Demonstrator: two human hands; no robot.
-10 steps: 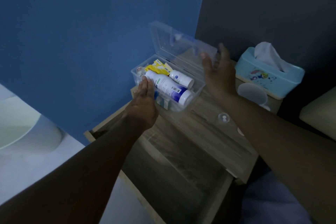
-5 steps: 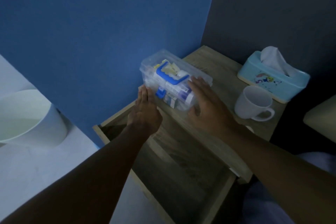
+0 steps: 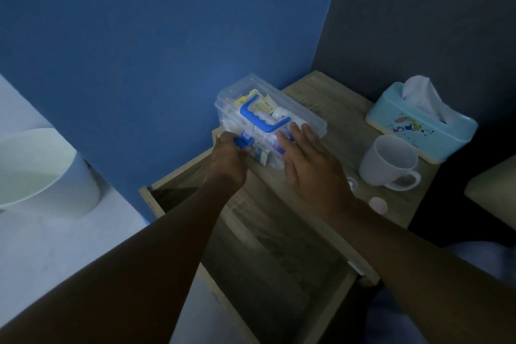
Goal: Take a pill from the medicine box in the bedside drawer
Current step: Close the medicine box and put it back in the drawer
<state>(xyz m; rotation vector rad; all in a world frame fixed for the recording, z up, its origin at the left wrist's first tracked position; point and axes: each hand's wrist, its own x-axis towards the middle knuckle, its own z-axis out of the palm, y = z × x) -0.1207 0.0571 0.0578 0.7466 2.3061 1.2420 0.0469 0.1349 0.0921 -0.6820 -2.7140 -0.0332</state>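
A clear plastic medicine box with a blue handle sits on the wooden bedside table, its lid down. Bottles and packets show through it. My left hand pinches the blue front latch of the box. Flat on the lid's near right corner lies my right hand, fingers spread. The drawer below stands pulled out and looks dark inside. A small clear cap with something white in it rests on the table near my right wrist.
A white mug stands right of the box, with a light blue tissue box behind it. A small pink disc lies by the table's front edge. A white bin stands on the floor at left. The blue wall is close behind.
The box lid went from open to down. My right hand came off the lid's edge and settled flat on top. My left hand moved from the box's side to the blue latch.
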